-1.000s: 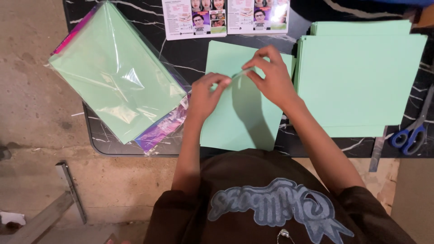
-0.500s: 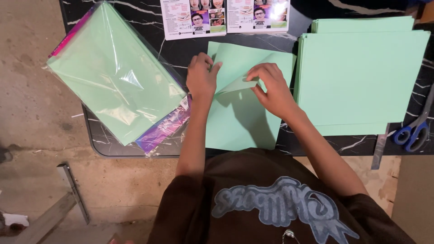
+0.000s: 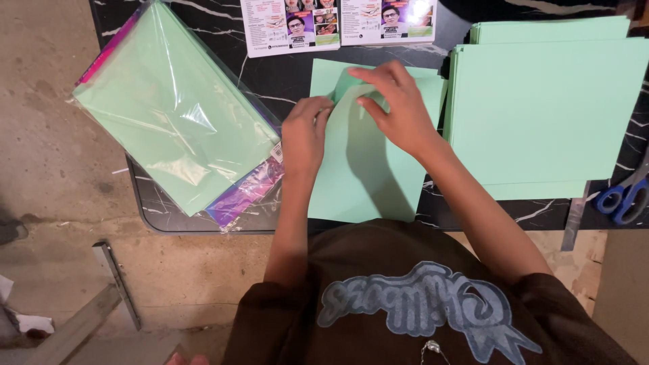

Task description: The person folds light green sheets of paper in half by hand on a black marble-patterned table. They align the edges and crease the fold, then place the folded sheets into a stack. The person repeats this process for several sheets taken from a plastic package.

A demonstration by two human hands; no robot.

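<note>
You're at the first fold: top-left corner of the green sheet [image 3: 368, 169] is lifted and turned in, not creased flat. Right hand [image 3: 399, 111] pinches that flap at 12 o'clock; left hand [image 3: 304, 135] presses flat, fingers closed, at 9. Rest of sheet unfolded. Paper stack [image 3: 547, 115] waits at 3 o'clock.
</note>
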